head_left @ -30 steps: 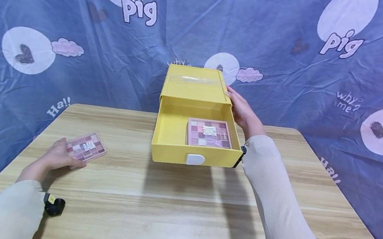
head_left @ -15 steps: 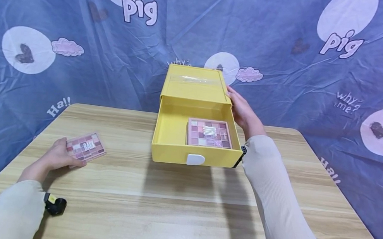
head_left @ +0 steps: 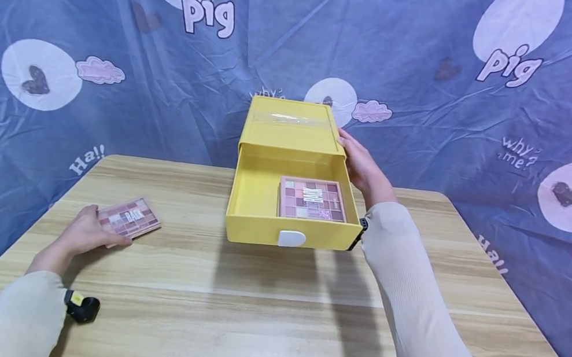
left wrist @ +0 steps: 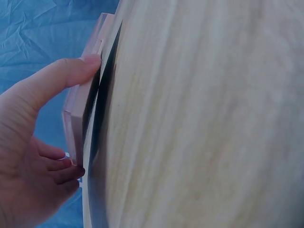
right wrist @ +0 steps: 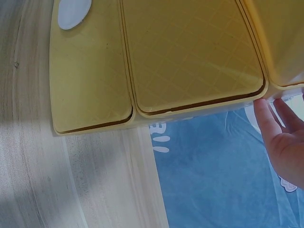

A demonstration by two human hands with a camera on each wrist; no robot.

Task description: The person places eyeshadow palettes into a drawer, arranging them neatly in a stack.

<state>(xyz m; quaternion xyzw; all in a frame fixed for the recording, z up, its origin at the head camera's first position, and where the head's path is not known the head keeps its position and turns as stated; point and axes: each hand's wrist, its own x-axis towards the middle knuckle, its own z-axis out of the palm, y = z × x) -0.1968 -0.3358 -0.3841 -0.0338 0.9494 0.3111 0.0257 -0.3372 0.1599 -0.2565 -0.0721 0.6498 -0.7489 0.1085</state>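
Head view: left hand [head_left: 83, 233] pinching a palette [head_left: 130, 218] by its edges.
Right hand [head_left: 364, 164] just rests relaxed fingers against the box [head_left: 293, 133].

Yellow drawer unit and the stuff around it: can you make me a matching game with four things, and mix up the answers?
Things:
1. left grip
2. right grip
3. white pull tab
4. blue backdrop

Places and states:
A. on the front of the open drawer
B. printed with the word "pig"
C. holding an eyeshadow palette
D. touching the side of the yellow drawer unit

Right pairs: 1-C, 2-D, 3-A, 4-B
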